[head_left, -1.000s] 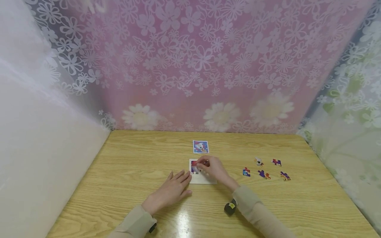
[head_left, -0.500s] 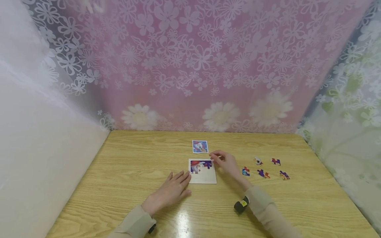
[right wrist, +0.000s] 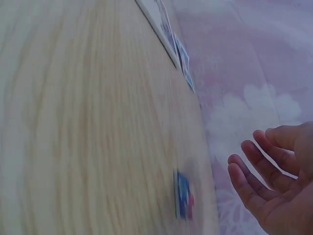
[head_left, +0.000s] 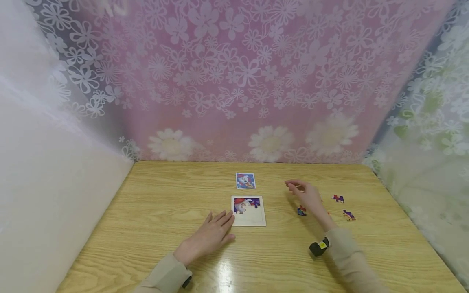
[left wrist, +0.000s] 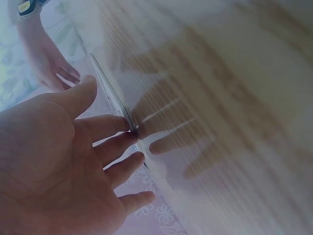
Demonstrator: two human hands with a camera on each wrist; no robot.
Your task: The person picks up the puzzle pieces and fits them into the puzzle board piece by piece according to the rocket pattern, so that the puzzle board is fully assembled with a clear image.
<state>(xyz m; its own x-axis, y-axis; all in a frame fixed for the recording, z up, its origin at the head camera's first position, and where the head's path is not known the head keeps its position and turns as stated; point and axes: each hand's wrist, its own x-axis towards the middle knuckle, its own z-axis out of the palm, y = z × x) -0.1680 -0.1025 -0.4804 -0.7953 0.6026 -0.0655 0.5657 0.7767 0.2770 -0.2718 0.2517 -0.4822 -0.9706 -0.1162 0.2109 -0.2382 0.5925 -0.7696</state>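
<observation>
Pink fabric (head_left: 234,81) is seen behind the table (head_left: 165,203), where a part-filled puzzle board (head_left: 253,220) is touched by the straightened left hand (head_left: 210,235); right of the board, loose pieces (head_left: 338,198) are partly hidden by the right hand (head_left: 309,200), its grip loosely parted.

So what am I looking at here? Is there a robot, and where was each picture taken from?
No robot: these are a person's left hand and right hand, both bare. The wide picture comes from a head camera looking forward and down. The other two come from wrist cameras, each watching its own hand.

On the table lie a small picture card, a partly filled puzzle board in front of it, and loose pieces to the right, some partly hidden by the right hand and wrist. The left hand touches the board's left edge. The right hand is above the table, fingers apart, holding nothing.
</observation>
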